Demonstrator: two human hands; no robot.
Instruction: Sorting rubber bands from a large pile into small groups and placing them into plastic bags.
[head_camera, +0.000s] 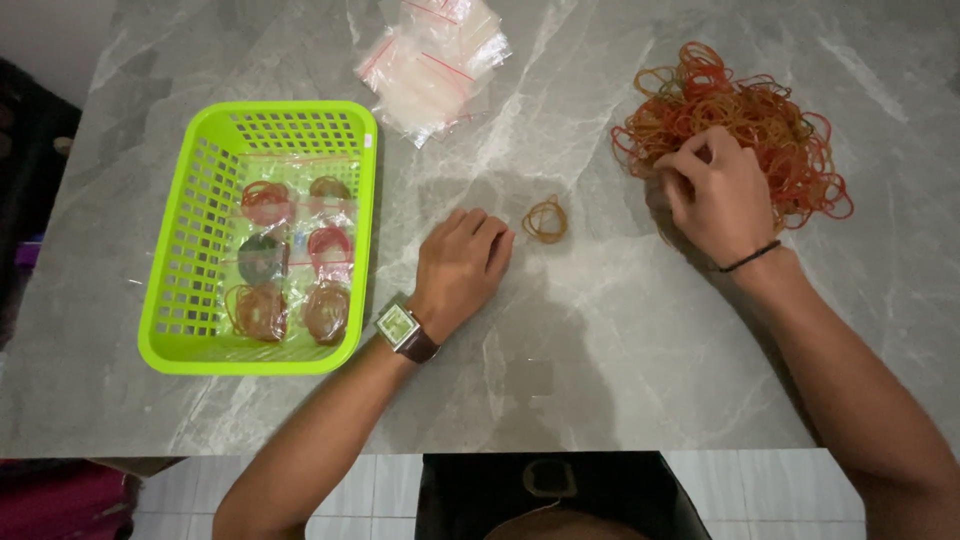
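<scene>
Two bare hands are working over a grey marble-patterned tabletop (600, 340), and everything here is turning on where the loose rubber bands are lying in relation to each. The right hand (715, 195) is resting on the near-left edge of a big tangled heap of orange, red and tan rubber bands (760, 110), its fingers curled and pinching into the pile; whether a band is actually caught between the fingertips cannot be told from this angle. The left hand (462, 265), wearing a square-faced wristwatch on a brown strap (403, 328), is lying knuckles-up with fingers loosely curled and holding nothing. A small bunch of tan rubber bands (546, 220) is sitting on the table just beside that hand's fingertips, to its right and slightly farther from the person, between the two hands but plainly nearer the left. Roughly round, the bunch is showing no marked long axis.

Farther left, a lime-green perforated plastic basket (175, 300) is holding several clear bags of bundled bands, and a stack of empty clear zip bags with red seal strips (435, 60) is lying at the far edge of the table.
</scene>
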